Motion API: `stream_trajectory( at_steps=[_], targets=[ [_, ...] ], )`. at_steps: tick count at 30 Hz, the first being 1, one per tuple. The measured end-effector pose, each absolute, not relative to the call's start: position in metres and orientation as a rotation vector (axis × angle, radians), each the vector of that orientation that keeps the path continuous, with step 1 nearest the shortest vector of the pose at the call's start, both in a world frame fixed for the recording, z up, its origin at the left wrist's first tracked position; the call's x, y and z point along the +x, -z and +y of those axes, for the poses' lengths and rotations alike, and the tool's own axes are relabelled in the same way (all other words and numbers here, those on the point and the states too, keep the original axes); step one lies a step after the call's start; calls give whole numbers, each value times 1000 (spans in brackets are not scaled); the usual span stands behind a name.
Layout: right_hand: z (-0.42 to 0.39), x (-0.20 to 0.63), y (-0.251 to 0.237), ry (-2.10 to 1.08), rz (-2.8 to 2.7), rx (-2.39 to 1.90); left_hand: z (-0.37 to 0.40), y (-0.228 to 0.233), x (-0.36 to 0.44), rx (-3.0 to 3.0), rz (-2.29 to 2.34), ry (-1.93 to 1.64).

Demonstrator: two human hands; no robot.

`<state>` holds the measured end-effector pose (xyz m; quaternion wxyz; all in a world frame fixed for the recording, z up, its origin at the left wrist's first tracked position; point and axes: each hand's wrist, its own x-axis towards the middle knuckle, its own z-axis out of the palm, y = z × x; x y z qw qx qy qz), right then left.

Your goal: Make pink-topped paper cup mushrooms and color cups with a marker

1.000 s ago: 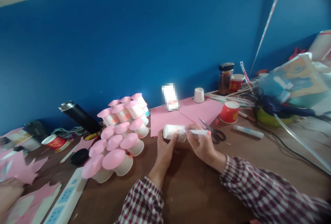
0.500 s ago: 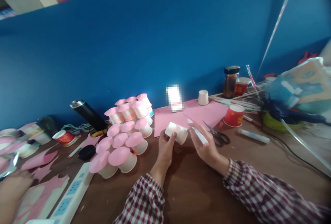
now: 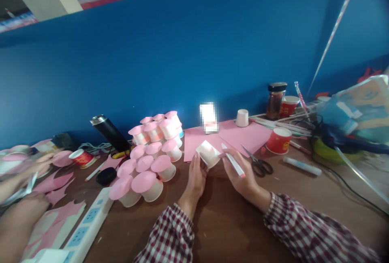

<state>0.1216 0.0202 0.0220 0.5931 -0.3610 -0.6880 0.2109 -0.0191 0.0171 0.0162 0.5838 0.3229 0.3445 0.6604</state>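
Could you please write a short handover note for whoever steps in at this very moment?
Left hand: holds a small white paper cup above the table.
Right hand: grips a white glue stick, tip close to the cup.
Done: a cluster of pink-capped cups stands left of the hands.
Left: the held cup shows no pink cap. Pink paper sheets, scissors and a second glue stick lie just beyond.
A co-worker's hands handle pink paper at far left.
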Motion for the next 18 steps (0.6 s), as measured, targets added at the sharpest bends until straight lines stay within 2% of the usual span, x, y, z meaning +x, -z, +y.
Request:
stream_trajectory(
  at_steps=[18],
  targets=[
    [21, 121, -19, -544, -1641, -888, 17, -18, -20, 844, 775, -1570]
  ],
)
